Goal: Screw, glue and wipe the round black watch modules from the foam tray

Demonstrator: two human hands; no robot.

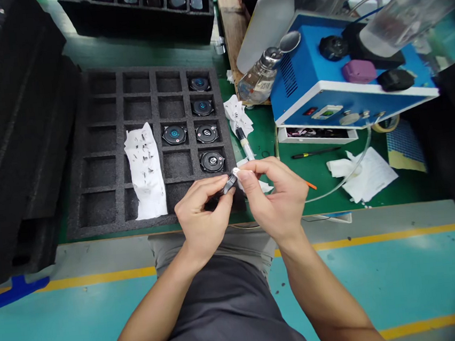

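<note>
Over the front right corner of a black foam tray (143, 173), my left hand (203, 210) grips a dark, round watch case (230, 183) on its edge between thumb and fingers. My right hand (276, 192) pinches a small piece of white tissue (236, 172) against the rim of the case. Several similar watch cases, one of them a watch case (211, 162) just behind my left hand, lie in the tray's right-hand compartments. A strip of white paper (146, 170) marked with dark smears rests across the tray's second column.
At right stands a blue machine (315, 76) with a clear hose, beside a glass bottle (259, 79). A syringe (244, 143) and crumpled tissue (238, 115) lie right of the tray. Tall black foam (18, 131) borders the left; another filled foam tray (144, 17) sits behind.
</note>
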